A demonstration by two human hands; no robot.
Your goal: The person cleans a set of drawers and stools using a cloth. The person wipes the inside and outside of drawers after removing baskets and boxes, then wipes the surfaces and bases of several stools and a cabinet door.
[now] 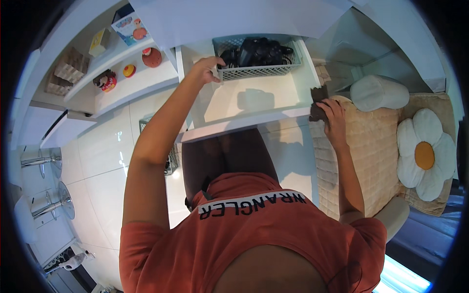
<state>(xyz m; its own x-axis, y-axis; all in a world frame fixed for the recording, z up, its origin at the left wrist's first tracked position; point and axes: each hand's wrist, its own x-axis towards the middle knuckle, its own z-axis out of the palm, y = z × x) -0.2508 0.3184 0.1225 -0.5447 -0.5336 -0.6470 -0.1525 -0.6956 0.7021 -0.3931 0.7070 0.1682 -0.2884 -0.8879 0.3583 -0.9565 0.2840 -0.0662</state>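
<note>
Beneath the left hand [209,70]: open white drawer [225,103]. Right of this grip, one end pinched by thumb and fingers: grey basket [256,73] of black game controllers [260,52]. Farther right: brown cloth [319,93], clasped in the right hand [333,115].

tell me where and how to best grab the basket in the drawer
Likely best by the left end's rim, from above and the left: the basket sits upright, its right end close to the side of the drawer, with more room at its left, where the left hand is.
</note>
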